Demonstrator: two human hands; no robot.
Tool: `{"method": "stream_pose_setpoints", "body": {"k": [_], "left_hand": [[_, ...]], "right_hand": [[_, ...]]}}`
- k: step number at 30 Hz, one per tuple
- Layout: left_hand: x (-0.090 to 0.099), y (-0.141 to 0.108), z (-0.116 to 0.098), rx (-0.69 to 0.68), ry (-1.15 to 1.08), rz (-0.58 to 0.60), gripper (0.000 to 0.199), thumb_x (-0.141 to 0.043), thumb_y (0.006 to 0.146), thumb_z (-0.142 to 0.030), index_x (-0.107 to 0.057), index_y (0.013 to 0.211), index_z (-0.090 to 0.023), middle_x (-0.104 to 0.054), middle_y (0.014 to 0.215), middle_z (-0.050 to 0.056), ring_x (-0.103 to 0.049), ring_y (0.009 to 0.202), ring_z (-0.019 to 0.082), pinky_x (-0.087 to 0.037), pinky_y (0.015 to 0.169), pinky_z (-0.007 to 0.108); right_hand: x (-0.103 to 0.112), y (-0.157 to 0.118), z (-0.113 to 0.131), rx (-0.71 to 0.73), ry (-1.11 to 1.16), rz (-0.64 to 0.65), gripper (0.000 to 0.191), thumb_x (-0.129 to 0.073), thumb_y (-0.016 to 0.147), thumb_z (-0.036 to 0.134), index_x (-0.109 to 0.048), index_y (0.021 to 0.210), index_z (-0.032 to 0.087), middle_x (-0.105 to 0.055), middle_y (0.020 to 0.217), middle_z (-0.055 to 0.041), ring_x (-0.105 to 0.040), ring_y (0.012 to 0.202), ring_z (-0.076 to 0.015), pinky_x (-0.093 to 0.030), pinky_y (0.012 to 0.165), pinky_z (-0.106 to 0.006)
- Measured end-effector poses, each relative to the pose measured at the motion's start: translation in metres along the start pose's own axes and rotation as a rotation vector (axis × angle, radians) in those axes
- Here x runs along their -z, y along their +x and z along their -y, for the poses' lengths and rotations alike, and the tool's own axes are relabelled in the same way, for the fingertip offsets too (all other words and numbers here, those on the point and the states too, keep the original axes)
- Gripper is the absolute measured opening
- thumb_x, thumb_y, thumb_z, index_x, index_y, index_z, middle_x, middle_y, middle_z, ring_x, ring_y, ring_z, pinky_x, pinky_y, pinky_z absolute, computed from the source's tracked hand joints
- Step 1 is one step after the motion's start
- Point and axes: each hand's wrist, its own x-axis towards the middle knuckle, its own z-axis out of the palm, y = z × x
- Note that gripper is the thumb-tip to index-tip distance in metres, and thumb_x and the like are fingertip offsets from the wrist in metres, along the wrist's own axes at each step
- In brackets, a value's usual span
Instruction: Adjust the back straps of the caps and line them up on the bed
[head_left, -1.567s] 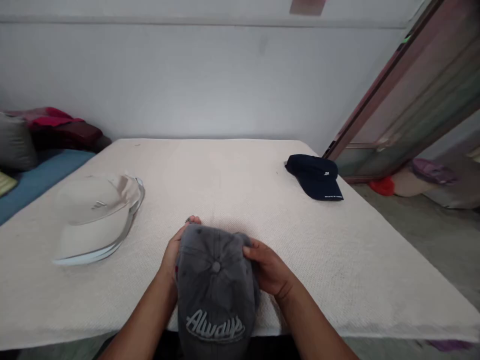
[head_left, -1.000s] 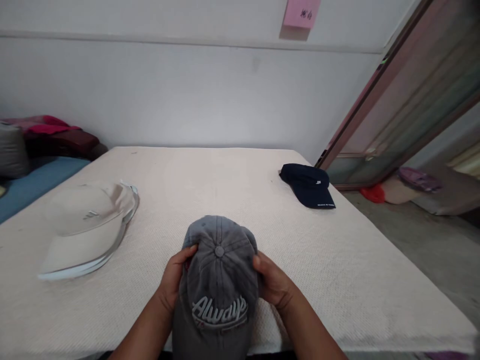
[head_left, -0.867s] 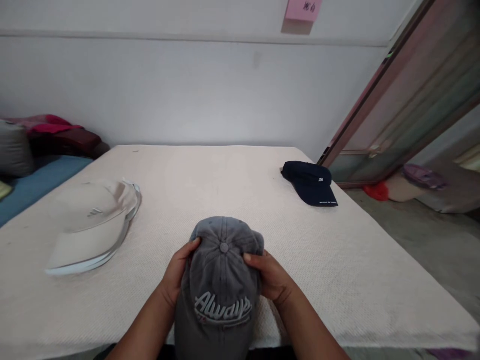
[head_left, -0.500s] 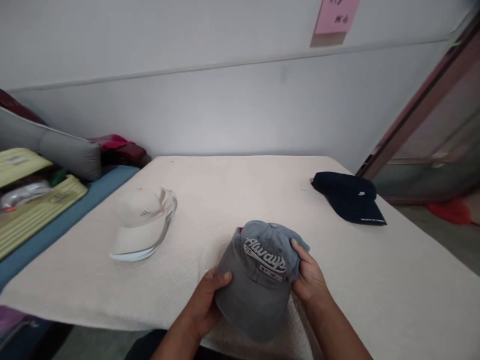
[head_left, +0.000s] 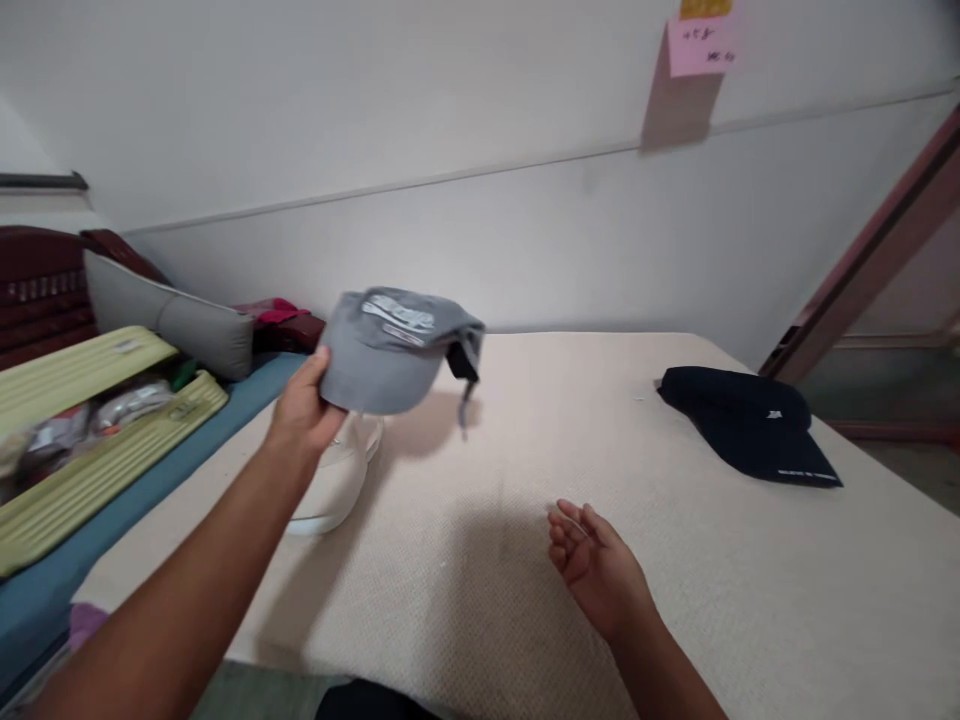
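Note:
My left hand (head_left: 304,400) grips a grey baseball cap (head_left: 386,350) by the side of its brim and holds it up over the table. White raised lettering runs across the cap's front, and a strap dangles from its back. Partly hidden beneath the cap and my left forearm is a cream cap (head_left: 337,485) lying on the cloth. My right hand (head_left: 596,565) hovers over the near middle of the table, palm up. Its fingers are loosely curled and apart, with nothing plainly held. On the right side of the table rests a navy cap (head_left: 739,420) with its brim toward me.
A cream cloth covers the table (head_left: 525,430), which meets a white wall (head_left: 465,240) at the back. Pink sticky notes (head_left: 701,50) hang on the wall. At the left are a grey cushion (head_left: 176,320) and a yellow-green case (head_left: 127,470) on a blue surface.
My left hand has lifted the grey cap up and to the left, above the cream cap. My right hand has let go of it. The view has shifted slightly left.

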Motion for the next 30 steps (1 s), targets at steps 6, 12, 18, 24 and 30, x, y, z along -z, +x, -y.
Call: {"method": "stream_pose_setpoints", "body": {"k": [6, 12, 18, 24, 30], "left_hand": [[0.097, 0.027, -0.013, 0.095, 0.093, -0.379, 0.016, -0.047, 0.088, -0.008, -0.058, 0.078, -0.014, -0.061, 0.056, -0.004, -0.054, 0.043, 0.008, -0.039, 0.037, 0.013], [0.174, 0.0, 0.009, 0.219, 0.161, -0.501, 0.014, -0.05, 0.083, -0.007, -0.054, 0.074, -0.017, -0.056, 0.051, -0.004, -0.049, 0.036, 0.009, -0.028, 0.028, 0.015], [0.192, 0.002, 0.011, 0.225, 0.183, -0.491, 0.015, -0.051, 0.082, -0.008, -0.055, 0.072, -0.018, -0.054, 0.048, -0.006, -0.047, 0.033, 0.008, -0.027, 0.026, 0.014], [0.212, -0.005, 0.006, 0.222, 0.218, -0.431, 0.021, -0.046, 0.085, -0.007, -0.058, 0.075, -0.02, -0.063, 0.057, -0.006, -0.056, 0.04, 0.009, -0.044, 0.036, 0.014], [0.226, -0.015, 0.001, 0.259, 0.293, -0.33, 0.029, -0.038, 0.087, -0.002, -0.06, 0.074, -0.017, -0.063, 0.05, -0.005, -0.053, 0.033, 0.009, -0.039, 0.03, 0.014]], "right_hand": [[-0.006, -0.008, -0.01, -0.031, -0.067, 0.044, 0.007, -0.067, 0.073, 0.019, -0.065, 0.079, 0.014, -0.064, 0.065, -0.0032, -0.057, 0.054, -0.0107, -0.044, 0.045, -0.019], [-0.005, -0.008, -0.014, -0.024, -0.114, 0.039, 0.01, -0.069, 0.07, 0.02, -0.065, 0.077, 0.014, -0.063, 0.064, -0.0029, -0.055, 0.053, -0.0102, -0.043, 0.045, -0.019], [-0.004, -0.009, -0.018, -0.024, -0.141, 0.038, 0.013, -0.07, 0.069, 0.02, -0.065, 0.079, 0.014, -0.063, 0.065, -0.0029, -0.056, 0.053, -0.0101, -0.043, 0.045, -0.019], [0.0, -0.01, -0.017, -0.021, -0.173, 0.058, 0.015, -0.071, 0.068, 0.022, -0.064, 0.079, 0.015, -0.063, 0.065, -0.0018, -0.056, 0.054, -0.0096, -0.043, 0.046, -0.019], [0.001, -0.011, -0.015, -0.015, -0.191, 0.047, 0.016, -0.07, 0.066, 0.022, -0.063, 0.079, 0.015, -0.063, 0.065, -0.0019, -0.054, 0.052, -0.009, -0.041, 0.045, -0.019]]}}
